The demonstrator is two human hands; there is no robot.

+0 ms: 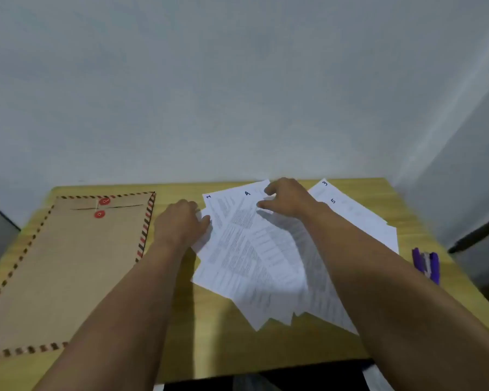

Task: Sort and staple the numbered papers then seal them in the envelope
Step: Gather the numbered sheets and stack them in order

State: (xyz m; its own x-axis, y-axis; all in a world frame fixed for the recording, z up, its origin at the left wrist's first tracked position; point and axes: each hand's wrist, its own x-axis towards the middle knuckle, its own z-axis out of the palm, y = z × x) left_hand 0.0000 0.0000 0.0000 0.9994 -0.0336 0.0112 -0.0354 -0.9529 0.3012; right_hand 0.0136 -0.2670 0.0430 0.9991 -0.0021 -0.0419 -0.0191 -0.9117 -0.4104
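Note:
Several white printed papers [254, 258] lie fanned out on the middle and right of the yellow table [209, 328], with handwritten numbers 2, 4, 3 and 5 showing at their far corners. My left hand [181, 224] rests on the left edge of the fan, its thumb pinching the edge of a sheet. My right hand [288, 197] hovers with curled fingers over the far corner of the sheet marked 4; whether it holds the sheet is unclear. A brown envelope [68, 266] with a striped border and red string buttons lies flat at the left. A purple stapler [426, 262] sits at the right edge.
A pale wall [237, 94] rises right behind the table's far edge. The table's right edge runs just past the stapler, and the near edge drops to a dark floor [308, 376].

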